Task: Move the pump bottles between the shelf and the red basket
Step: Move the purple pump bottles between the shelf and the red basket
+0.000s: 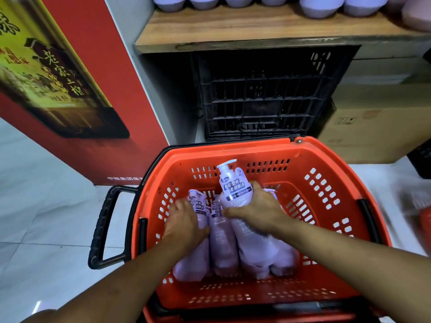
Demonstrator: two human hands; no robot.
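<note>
Here, inside the red basket (326,146), the right hand (256,212) clasps a pump bottle (235,187) in its fingers (256,190), pump end tilted up toward the shelf (256,31) ahead, while the left hand (184,221) lies over a second bottle (198,206) lying lengthwise, grip unclear.

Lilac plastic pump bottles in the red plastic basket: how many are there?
5: raised lilac bottle gripped by the right hand; leftmost bottle in the left hand; middle bottle, right-centre bottle and rightmost bottle lying flat. Others may be hidden.

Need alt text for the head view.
Two bare hands reach into a red basket of lilac pump bottles: the right hand grips an upright bottle, the left hand lies on another. A wooden shelf above holds more bottles.
</note>
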